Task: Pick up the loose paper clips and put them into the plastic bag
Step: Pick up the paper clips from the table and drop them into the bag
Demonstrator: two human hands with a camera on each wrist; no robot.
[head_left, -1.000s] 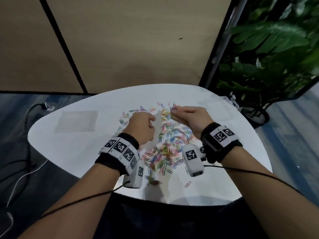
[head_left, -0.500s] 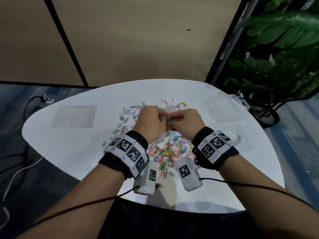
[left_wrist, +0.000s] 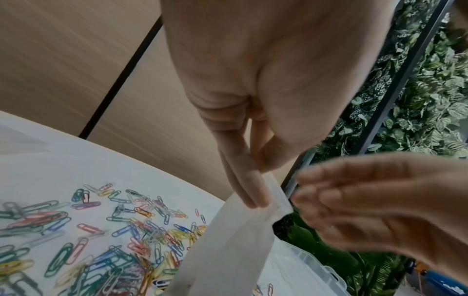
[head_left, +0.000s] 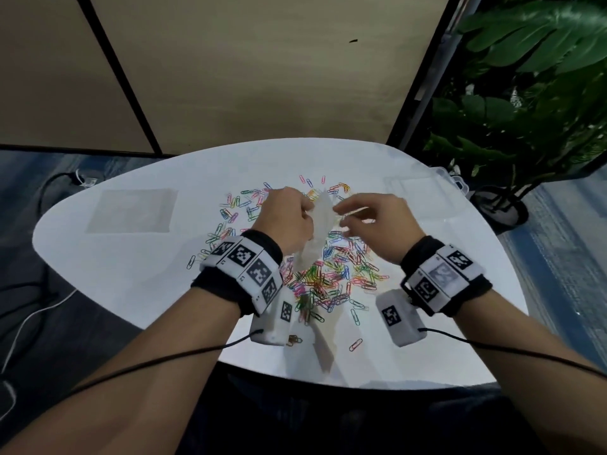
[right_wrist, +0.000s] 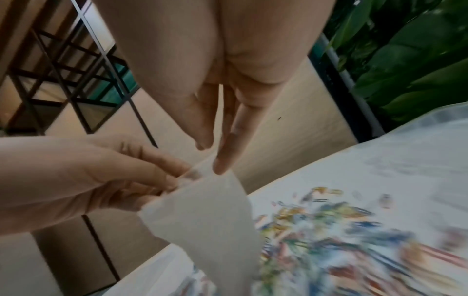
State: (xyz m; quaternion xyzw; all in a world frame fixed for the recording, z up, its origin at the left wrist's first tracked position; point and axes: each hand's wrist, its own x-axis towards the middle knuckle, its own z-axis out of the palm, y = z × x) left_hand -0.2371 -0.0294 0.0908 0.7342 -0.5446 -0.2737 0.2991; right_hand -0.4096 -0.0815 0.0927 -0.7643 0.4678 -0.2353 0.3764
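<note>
Head view: nearly all the paper clips still lie loose on the worktop; half a second ago my hands were pressed together, now they are apart. Left wrist view: my left hand pinches the plastic bag near its mouth, above the pile. Right wrist view: my right hand, fingers straight, touches the bag's rim.

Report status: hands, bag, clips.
Left hand pinches plastic bag top. Right hand open beside the bag's mouth. Paper clips loose on table.

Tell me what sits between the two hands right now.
The plastic bag hangs between them in the head view: the left hand pinches its top edge, the right hand is just beside it.
</note>
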